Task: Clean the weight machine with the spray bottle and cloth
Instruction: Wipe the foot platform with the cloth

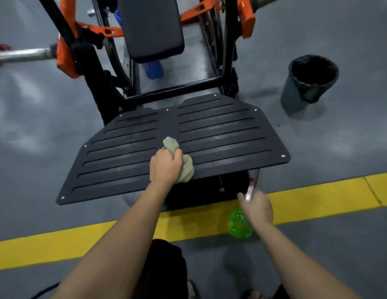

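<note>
The weight machine's black ribbed footplate (220, 130) slopes across the middle of the view, with a black padded seat (151, 26) and an orange and black frame behind it. My left hand (165, 167) grips a bunched beige cloth (187, 169) and presses it on the plate near its front edge. My right hand (256, 207) holds a green spray bottle (240, 223) by its neck, just below the plate's front right edge. The bottle's white nozzle pokes up above my fingers.
A grey bin with a black liner (307, 83) stands on the floor at the right. A yellow line (328, 190) crosses the grey floor under my arms. A steel bar (22, 55) juts out at the left. A blue object (153, 69) lies under the seat.
</note>
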A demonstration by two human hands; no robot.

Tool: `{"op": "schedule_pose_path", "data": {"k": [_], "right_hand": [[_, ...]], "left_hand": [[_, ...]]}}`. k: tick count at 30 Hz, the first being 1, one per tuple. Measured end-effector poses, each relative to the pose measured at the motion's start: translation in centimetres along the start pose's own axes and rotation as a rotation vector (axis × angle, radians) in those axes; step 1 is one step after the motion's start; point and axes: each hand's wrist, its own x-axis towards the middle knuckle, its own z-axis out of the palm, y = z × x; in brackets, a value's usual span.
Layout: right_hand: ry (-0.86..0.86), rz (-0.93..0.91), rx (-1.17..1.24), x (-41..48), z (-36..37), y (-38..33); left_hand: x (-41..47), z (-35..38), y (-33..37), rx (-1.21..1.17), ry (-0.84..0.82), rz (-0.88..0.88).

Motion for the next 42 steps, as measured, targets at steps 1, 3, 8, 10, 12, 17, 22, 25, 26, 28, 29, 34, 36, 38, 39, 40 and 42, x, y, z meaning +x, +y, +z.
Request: {"op": "schedule_pose_path", "data": {"k": [1, 3, 8, 10, 12, 17, 22, 25, 26, 28, 29, 34, 36, 38, 39, 40, 42], "right_hand": [[-0.004, -0.013, 0.003, 2.0, 2.2, 0.7], [0.002, -0.036, 0.020, 5.7, 4.8, 1.4], [0.058, -0.208, -0.057, 11.1, 10.4, 2.3], [0.109, -0.227, 0.001, 11.7, 11.4, 3.2], [0.108, -0.183, -0.037, 11.4, 11.2, 4.1], [0.096, -0.219, -0.079, 8.8, 8.0, 5.8], [0.064, -0.183, -0.112, 12.3, 8.9, 5.5], [0.037, -0.198, -0.070, 12.8, 10.2, 6.1], [0.049, -0.191, -0.016, 12.9, 10.6, 6.3], [0.079, -0.176, 0.074, 13.3, 10.6, 5.7], [0.078, -0.175, 0.093, 13.6, 10.5, 5.1], [0.015, -0.260, 0.092, 15.2, 10.8, 3.0], [0.025, -0.226, 0.141, 14.9, 10.9, 2.7], [0.028, -0.199, 0.185, 13.9, 10.5, 1.9], [0.026, -0.186, 0.203, 13.3, 10.1, 1.5], [0.031, -0.186, 0.214, 12.8, 9.6, 0.9], [0.033, -0.186, 0.208, 12.1, 8.9, 0.4]], "left_hand": [[0.3, 0.7, -0.4, 0.015, 0.034, 0.016], [1.1, 1.5, -0.7, 0.040, 0.065, 0.040], [1.8, 2.3, -1.4, 0.072, 0.113, 0.114], [1.5, 2.8, -2.1, 0.059, 0.143, 0.131], [1.8, 3.1, -2.2, 0.067, 0.152, 0.135], [0.5, 2.8, -1.9, 0.036, 0.156, 0.132], [0.6, 3.2, -1.9, -0.004, 0.286, 0.151], [0.5, 3.2, -1.8, -0.009, 0.308, 0.148], [0.5, 3.3, -1.8, -0.014, 0.314, 0.150], [0.6, 3.2, -1.8, -0.008, 0.333, 0.156], [0.8, 3.2, -1.8, -0.004, 0.343, 0.161], [1.1, 3.6, -2.0, 0.055, 0.414, 0.198], [1.1, 3.7, -1.9, 0.082, 0.419, 0.201], [0.8, 3.6, -1.7, 0.086, 0.416, 0.192], [0.8, 3.6, -1.6, 0.087, 0.414, 0.190], [0.7, 3.4, -1.6, 0.088, 0.414, 0.189], [0.7, 3.4, -1.5, 0.092, 0.410, 0.189]]}}
